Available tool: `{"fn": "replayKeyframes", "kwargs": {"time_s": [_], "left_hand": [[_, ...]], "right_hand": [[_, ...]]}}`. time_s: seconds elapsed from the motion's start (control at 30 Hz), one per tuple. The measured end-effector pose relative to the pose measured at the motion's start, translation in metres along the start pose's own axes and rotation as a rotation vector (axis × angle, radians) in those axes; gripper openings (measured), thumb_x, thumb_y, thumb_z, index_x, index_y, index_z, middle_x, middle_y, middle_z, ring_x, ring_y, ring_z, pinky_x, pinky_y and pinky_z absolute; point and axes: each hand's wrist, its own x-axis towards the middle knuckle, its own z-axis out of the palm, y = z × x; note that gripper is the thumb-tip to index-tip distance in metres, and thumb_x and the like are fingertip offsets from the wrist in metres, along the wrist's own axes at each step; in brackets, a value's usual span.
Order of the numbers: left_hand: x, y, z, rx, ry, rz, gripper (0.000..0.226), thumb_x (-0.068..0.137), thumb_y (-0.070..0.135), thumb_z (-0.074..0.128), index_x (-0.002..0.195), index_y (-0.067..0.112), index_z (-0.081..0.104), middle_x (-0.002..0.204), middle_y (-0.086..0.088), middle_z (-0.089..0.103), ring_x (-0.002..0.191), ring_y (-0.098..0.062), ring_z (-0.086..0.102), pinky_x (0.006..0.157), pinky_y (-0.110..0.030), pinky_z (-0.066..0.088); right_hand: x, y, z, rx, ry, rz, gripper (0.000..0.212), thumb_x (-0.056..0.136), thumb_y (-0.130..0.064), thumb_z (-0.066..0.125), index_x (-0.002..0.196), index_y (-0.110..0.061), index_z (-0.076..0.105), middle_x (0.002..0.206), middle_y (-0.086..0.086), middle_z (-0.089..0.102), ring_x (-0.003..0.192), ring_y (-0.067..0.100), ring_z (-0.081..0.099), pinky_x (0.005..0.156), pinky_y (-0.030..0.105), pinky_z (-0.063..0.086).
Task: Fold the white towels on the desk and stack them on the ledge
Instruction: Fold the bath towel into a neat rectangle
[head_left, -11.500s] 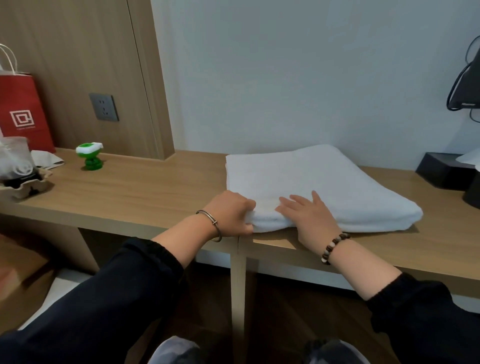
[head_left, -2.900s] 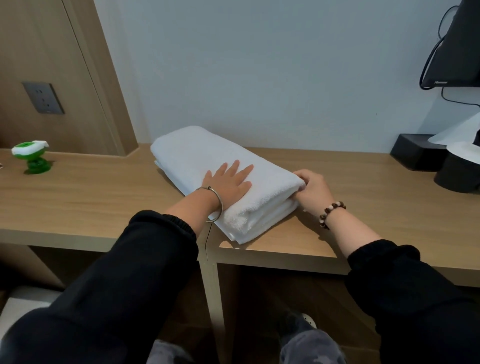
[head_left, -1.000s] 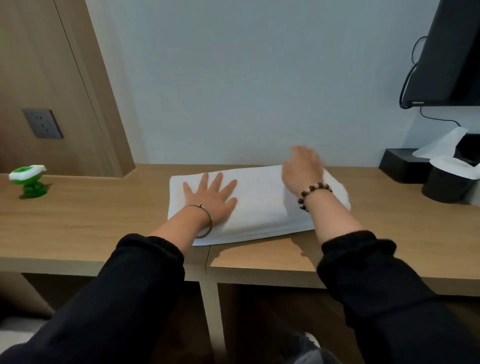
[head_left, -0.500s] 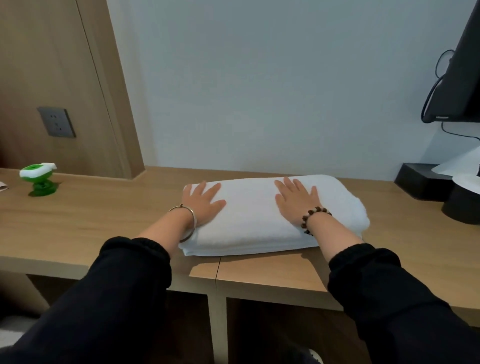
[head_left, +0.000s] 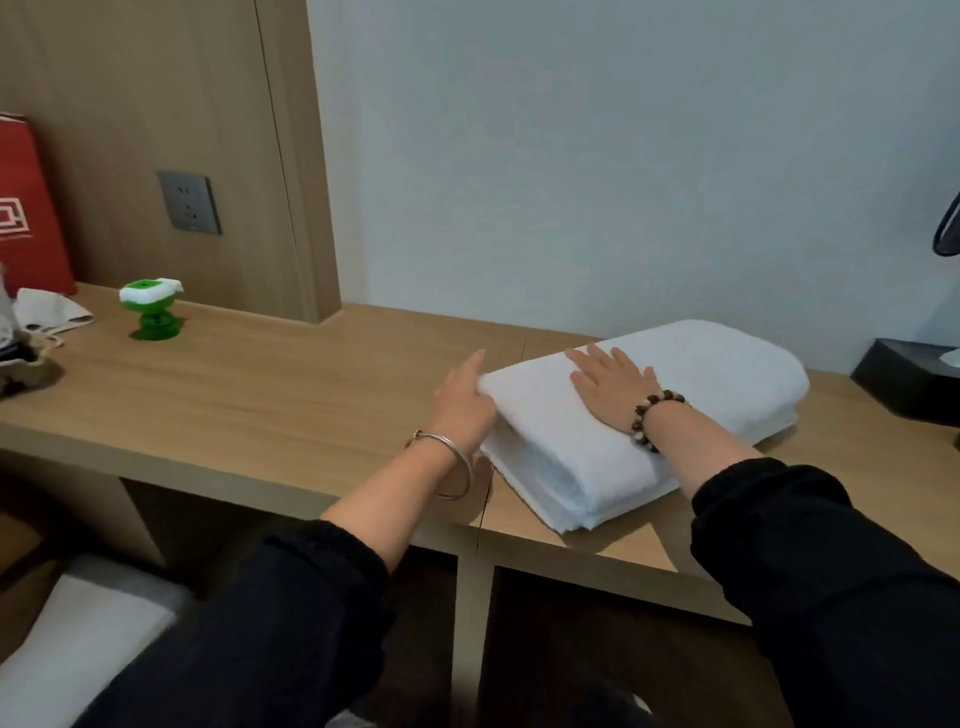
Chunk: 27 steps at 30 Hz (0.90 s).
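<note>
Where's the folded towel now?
Head view: folded towel right of centre on the desk, right hand flat on top, left hand at its left end.

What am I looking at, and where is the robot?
There is no robot: these are a person's two bare hands in black sleeves. The one picture comes from a camera worn on the head, looking forward and down. On the light wooden desk lies a folded white towel. The right hand lies flat on top of it, fingers straight. The left hand touches its left end; whether it grips the cloth I cannot tell. Further left stand a small green plastic ornament and a red paper bag; a black box sits at the right.
</note>
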Motion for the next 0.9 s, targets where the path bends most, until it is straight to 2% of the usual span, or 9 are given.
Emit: {"fn": "replayKeyframes", "kwargs": {"time_s": [0.03,0.1,0.17,0.33,0.47,0.53,0.67,0.77,0.9], "left_hand": [[0.000,-0.008,-0.013,-0.111,-0.045,-0.049,0.063,0.089,-0.006,0.040,0.148,0.013,0.026,0.151,-0.009,0.031,0.136,-0.022,0.033,0.110,-0.030,0.029],[0.004,-0.022,-0.029,-0.192,-0.138,-0.120,0.061,0.089,-0.005,0.049,0.145,0.012,0.032,0.140,-0.010,0.045,0.109,-0.019,0.053,0.084,-0.019,0.047],[0.011,-0.030,-0.036,-0.212,-0.198,-0.125,0.055,0.086,-0.002,0.058,0.136,0.016,0.045,0.122,-0.004,0.057,0.088,-0.009,0.057,0.066,-0.012,0.048],[0.026,-0.038,-0.029,-0.190,-0.252,-0.064,0.032,0.082,0.004,0.067,0.110,0.019,0.063,0.094,0.001,0.066,0.084,-0.012,0.063,0.078,-0.026,0.054],[0.034,-0.044,-0.021,-0.258,-0.230,-0.073,0.018,0.084,0.008,0.065,0.088,0.026,0.066,0.090,-0.002,0.067,0.083,-0.016,0.065,0.079,-0.031,0.057],[0.037,-0.046,-0.018,-0.223,-0.194,-0.052,0.018,0.085,0.008,0.063,0.083,0.026,0.066,0.082,0.000,0.064,0.074,-0.014,0.062,0.070,-0.026,0.057],[0.042,-0.044,-0.011,-0.203,-0.174,-0.027,0.021,0.082,-0.006,0.046,0.082,0.005,0.064,0.068,-0.005,0.053,0.058,-0.016,0.050,0.045,-0.020,0.048],[0.051,-0.045,-0.013,-0.213,-0.230,-0.070,0.028,0.076,-0.015,0.036,0.086,-0.006,0.060,0.074,-0.008,0.052,0.066,-0.022,0.053,0.048,-0.023,0.049],[0.062,-0.047,-0.022,-0.320,-0.369,-0.179,0.040,0.079,-0.019,0.040,0.090,0.009,0.067,0.088,-0.009,0.059,0.079,-0.022,0.060,0.055,-0.022,0.055]], "right_hand": [[0.001,-0.001,0.001,-0.003,-0.004,0.001,0.050,0.101,-0.044,0.013,0.150,-0.037,0.009,0.160,-0.008,0.000,0.146,0.020,-0.002,0.114,0.054,0.002],[0.003,-0.001,0.001,-0.001,-0.011,0.000,0.050,0.101,-0.044,0.013,0.150,-0.036,0.010,0.160,-0.008,0.000,0.146,0.020,-0.002,0.114,0.053,0.003],[0.005,0.001,0.000,0.017,-0.014,-0.004,0.050,0.101,-0.044,0.014,0.150,-0.036,0.011,0.160,-0.008,0.002,0.146,0.020,0.000,0.114,0.054,0.003],[0.012,0.003,-0.001,0.038,-0.037,-0.014,0.049,0.101,-0.045,0.016,0.149,-0.037,0.014,0.159,-0.009,0.006,0.146,0.019,0.003,0.114,0.053,0.005],[0.017,0.003,-0.002,0.017,-0.045,-0.026,0.049,0.101,-0.043,0.016,0.150,-0.036,0.014,0.159,-0.009,0.009,0.146,0.019,0.005,0.114,0.053,0.007],[0.018,0.004,0.000,0.006,-0.032,-0.036,0.049,0.101,-0.043,0.017,0.150,-0.035,0.016,0.159,-0.008,0.011,0.145,0.019,0.008,0.114,0.053,0.009],[0.018,0.005,0.003,-0.007,-0.013,-0.045,0.049,0.101,-0.042,0.017,0.150,-0.034,0.016,0.158,-0.007,0.012,0.145,0.019,0.008,0.114,0.053,0.009],[0.017,0.007,0.004,0.005,0.000,-0.059,0.049,0.101,-0.042,0.018,0.149,-0.034,0.018,0.158,-0.007,0.013,0.145,0.018,0.008,0.115,0.052,0.009],[0.016,0.011,0.002,0.042,0.013,-0.086,0.048,0.101,-0.040,0.022,0.149,-0.033,0.021,0.158,-0.006,0.015,0.145,0.017,0.010,0.115,0.050,0.010]]}}
